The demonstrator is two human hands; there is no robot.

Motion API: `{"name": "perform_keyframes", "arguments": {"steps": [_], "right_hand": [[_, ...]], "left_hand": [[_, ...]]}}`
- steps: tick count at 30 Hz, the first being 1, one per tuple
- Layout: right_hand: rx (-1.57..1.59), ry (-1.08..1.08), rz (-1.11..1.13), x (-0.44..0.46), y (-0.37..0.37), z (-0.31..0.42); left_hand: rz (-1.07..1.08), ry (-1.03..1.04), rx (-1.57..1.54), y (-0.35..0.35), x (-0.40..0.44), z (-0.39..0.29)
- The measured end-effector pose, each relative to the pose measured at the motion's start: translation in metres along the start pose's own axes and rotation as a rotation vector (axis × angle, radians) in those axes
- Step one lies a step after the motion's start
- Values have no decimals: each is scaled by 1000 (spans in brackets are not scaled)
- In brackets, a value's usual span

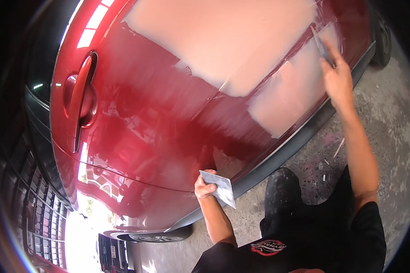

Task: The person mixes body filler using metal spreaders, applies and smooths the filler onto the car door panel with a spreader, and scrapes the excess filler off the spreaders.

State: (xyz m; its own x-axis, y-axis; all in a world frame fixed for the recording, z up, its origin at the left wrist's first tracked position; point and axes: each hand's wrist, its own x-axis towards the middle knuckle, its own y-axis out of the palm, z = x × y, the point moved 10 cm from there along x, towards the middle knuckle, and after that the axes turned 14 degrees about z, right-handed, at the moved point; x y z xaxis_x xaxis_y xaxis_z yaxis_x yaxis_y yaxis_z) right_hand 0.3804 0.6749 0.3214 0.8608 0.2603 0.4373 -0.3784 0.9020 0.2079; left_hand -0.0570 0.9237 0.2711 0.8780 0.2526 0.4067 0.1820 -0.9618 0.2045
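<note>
Filler spreader (322, 45): thin, grey, motion-blurred; grasped in right hand's fingers (337, 59), at the pale filler on the red car door (146, 123); long axis slanted, tip up-left; left hand's fingers (207, 188) clenched a smeared grey plate (219, 188).

And here's the outfit, folks: a black T-shirt (314, 236) filling the view down at five o'clock, short in the sleeves, the right sleeve (370, 227) out at four o'clock, the left sleeve (216, 258) low at six. On the chest, also at five, there's a logo (268, 247) in red and white, its curved lettering partly legible, something like "REYNAL". Over at four o'clock, dark trousers (284, 191), dotted with little pale specks around the knee. Forearms bare, and both the left hand (206, 184) and right hand (338, 84) bare too!
</note>
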Motion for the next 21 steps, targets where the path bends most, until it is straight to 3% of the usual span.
{"name": "perform_keyframes", "arguments": {"steps": [3, 5, 6, 9, 13, 21], "right_hand": [[-264, -113, 145, -35, 34, 33], [-555, -532, 312, -68, 72, 61], [-554, -525, 324, -71, 73, 57], [-755, -842, 435, -98, 89, 53], [-848, -979, 614, -130, 93, 0], [-996, -913, 699, -141, 72, -46]], "left_hand": [[0, -9, 8, -2, -3, 0], [26, 10, -5, 2, 0, 0], [61, 26, -16, 7, 3, 0], [120, 40, -77, 16, 6, 0], [189, 76, -90, 19, 10, 0], [116, 14, -12, 9, 3, -1]]}}
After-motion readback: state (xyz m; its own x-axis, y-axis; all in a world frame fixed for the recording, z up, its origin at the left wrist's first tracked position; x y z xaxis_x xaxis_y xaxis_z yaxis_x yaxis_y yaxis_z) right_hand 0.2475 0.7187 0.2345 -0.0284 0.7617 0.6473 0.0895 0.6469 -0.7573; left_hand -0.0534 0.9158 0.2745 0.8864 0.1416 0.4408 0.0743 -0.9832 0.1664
